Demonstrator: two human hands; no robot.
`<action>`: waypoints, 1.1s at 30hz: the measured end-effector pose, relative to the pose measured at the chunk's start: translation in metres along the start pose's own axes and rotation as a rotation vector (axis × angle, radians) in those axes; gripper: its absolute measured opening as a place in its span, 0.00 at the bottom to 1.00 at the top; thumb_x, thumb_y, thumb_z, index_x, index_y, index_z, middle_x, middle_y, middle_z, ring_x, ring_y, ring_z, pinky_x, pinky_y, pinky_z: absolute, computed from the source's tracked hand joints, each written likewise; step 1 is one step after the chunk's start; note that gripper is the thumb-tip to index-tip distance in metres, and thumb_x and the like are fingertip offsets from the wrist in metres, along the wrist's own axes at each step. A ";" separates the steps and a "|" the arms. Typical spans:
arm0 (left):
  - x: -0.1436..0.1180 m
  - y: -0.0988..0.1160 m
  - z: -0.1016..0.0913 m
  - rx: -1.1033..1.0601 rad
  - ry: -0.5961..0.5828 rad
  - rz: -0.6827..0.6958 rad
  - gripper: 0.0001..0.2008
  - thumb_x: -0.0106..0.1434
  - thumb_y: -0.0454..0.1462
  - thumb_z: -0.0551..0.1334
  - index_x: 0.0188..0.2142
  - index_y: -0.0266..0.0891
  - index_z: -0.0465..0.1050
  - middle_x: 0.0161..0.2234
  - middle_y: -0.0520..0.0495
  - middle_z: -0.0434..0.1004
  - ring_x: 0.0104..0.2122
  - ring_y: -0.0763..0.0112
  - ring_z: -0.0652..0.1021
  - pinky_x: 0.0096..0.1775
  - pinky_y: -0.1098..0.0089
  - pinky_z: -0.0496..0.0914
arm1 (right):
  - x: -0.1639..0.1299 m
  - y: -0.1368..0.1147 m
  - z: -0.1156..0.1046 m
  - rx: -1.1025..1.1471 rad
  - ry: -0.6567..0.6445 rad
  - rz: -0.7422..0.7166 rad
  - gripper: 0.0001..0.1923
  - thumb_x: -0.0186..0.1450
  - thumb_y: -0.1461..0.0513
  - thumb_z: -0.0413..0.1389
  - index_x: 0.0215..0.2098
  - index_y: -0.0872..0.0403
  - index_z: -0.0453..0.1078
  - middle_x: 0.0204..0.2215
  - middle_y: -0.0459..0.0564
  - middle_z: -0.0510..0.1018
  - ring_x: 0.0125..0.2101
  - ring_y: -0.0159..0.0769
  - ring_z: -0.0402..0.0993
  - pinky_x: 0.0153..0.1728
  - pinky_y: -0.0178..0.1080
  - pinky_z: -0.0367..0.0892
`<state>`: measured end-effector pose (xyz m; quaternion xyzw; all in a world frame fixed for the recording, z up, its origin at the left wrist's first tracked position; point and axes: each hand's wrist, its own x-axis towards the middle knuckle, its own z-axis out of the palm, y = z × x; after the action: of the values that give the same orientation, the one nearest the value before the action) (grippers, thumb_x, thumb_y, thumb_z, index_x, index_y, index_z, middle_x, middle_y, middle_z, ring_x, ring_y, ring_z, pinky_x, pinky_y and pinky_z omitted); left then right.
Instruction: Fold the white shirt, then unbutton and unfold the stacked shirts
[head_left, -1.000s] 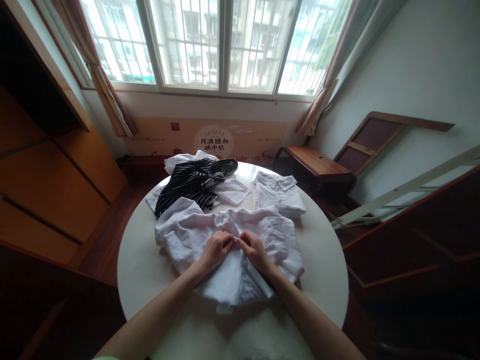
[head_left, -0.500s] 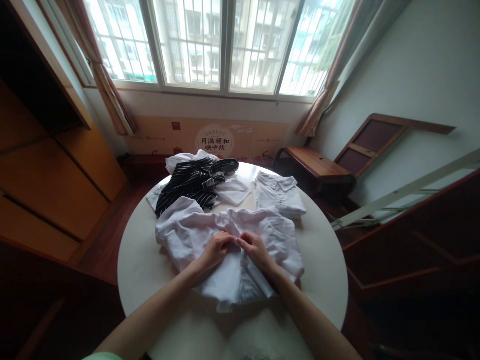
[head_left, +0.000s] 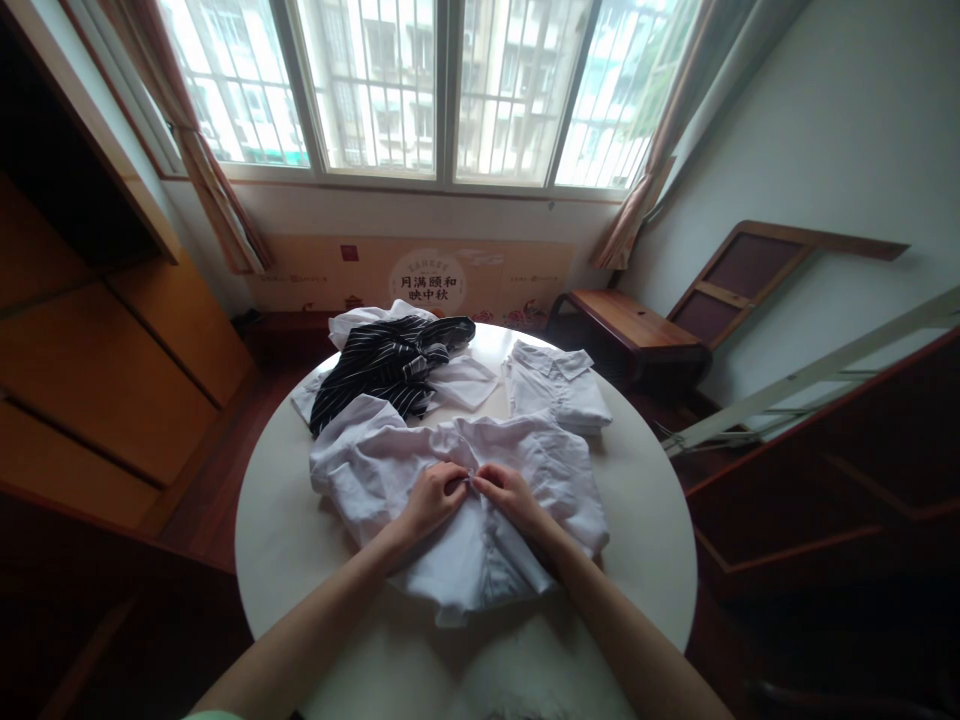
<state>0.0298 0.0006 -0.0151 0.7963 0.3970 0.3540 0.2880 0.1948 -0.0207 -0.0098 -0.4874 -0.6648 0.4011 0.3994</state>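
Observation:
A white button-up shirt (head_left: 555, 480) lies spread and wrinkled on the round white table (head_left: 285, 560), its hem towards me. At the middle of its front, my left hand (head_left: 436, 497) and my right hand (head_left: 510, 493) meet, fingertips almost touching. Both hands pinch the shirt's front edge, thumbs and index fingers closed on the cloth. Any button between the fingertips is too small to make out. Below my hands the front placket runs down to the hem.
Behind the shirt lies a heap with a black striped garment (head_left: 382, 365) over white clothing (head_left: 465, 382). A folded white shirt (head_left: 559, 388) sits at the table's back right. Beyond stand a wooden bench (head_left: 637, 325) and a long printed box (head_left: 510, 270) below the window.
My left hand's fingers have shifted slightly, with a wider gap between thumb and index finger. The right hand and the clothes stay almost as they were.

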 end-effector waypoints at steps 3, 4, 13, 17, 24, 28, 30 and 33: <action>0.000 0.000 -0.001 -0.009 -0.037 0.036 0.08 0.54 0.31 0.58 0.33 0.37 0.74 0.31 0.46 0.76 0.32 0.68 0.73 0.36 0.69 0.67 | -0.002 -0.001 0.002 -0.046 0.033 -0.015 0.11 0.60 0.56 0.51 0.27 0.56 0.66 0.22 0.43 0.68 0.26 0.29 0.63 0.29 0.32 0.59; 0.000 0.000 -0.001 -0.008 -0.042 0.043 0.08 0.54 0.32 0.58 0.33 0.37 0.74 0.31 0.46 0.76 0.32 0.68 0.73 0.36 0.70 0.67 | -0.002 -0.001 0.002 -0.058 0.041 -0.019 0.11 0.60 0.56 0.51 0.27 0.56 0.66 0.22 0.43 0.68 0.26 0.29 0.63 0.29 0.32 0.59; 0.001 -0.003 0.002 -0.058 -0.033 0.032 0.07 0.55 0.32 0.58 0.33 0.37 0.74 0.30 0.47 0.76 0.30 0.69 0.74 0.34 0.71 0.67 | -0.003 -0.005 0.003 -0.104 0.103 -0.090 0.10 0.60 0.57 0.52 0.26 0.55 0.66 0.28 0.46 0.67 0.29 0.30 0.64 0.32 0.33 0.61; 0.001 -0.003 0.001 -0.076 -0.053 0.043 0.07 0.54 0.30 0.58 0.31 0.37 0.74 0.29 0.48 0.75 0.30 0.70 0.73 0.34 0.71 0.67 | -0.003 -0.004 0.004 -0.049 0.092 -0.107 0.09 0.60 0.58 0.51 0.25 0.55 0.64 0.29 0.47 0.69 0.30 0.31 0.64 0.31 0.33 0.61; -0.001 -0.005 0.002 -0.107 -0.075 0.067 0.10 0.51 0.25 0.57 0.29 0.37 0.73 0.28 0.49 0.74 0.30 0.70 0.73 0.34 0.71 0.67 | -0.002 0.000 0.006 -0.059 0.120 -0.061 0.09 0.58 0.58 0.49 0.24 0.55 0.62 0.21 0.43 0.65 0.23 0.29 0.60 0.26 0.32 0.58; -0.001 -0.001 0.001 -0.164 -0.040 0.032 0.08 0.52 0.27 0.57 0.30 0.37 0.72 0.29 0.48 0.74 0.30 0.71 0.73 0.34 0.72 0.67 | -0.002 0.003 0.003 -0.077 0.171 -0.046 0.09 0.58 0.59 0.49 0.24 0.54 0.61 0.20 0.42 0.64 0.23 0.29 0.59 0.27 0.32 0.57; -0.001 0.002 -0.002 -0.215 0.000 0.003 0.06 0.55 0.29 0.57 0.31 0.36 0.72 0.29 0.48 0.74 0.29 0.72 0.73 0.33 0.73 0.67 | -0.001 0.004 0.000 -0.080 0.217 -0.022 0.09 0.58 0.58 0.49 0.23 0.54 0.61 0.20 0.42 0.64 0.23 0.29 0.60 0.26 0.32 0.58; 0.001 0.004 -0.007 -0.261 0.089 -0.054 0.05 0.57 0.34 0.57 0.30 0.36 0.71 0.28 0.48 0.74 0.28 0.73 0.72 0.31 0.74 0.66 | -0.001 0.001 -0.007 -0.089 0.322 0.013 0.10 0.58 0.58 0.49 0.22 0.54 0.60 0.19 0.42 0.64 0.22 0.29 0.60 0.25 0.32 0.58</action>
<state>0.0264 0.0006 -0.0074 0.7245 0.3813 0.4297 0.3809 0.2023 -0.0207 -0.0083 -0.5668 -0.6063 0.2904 0.4762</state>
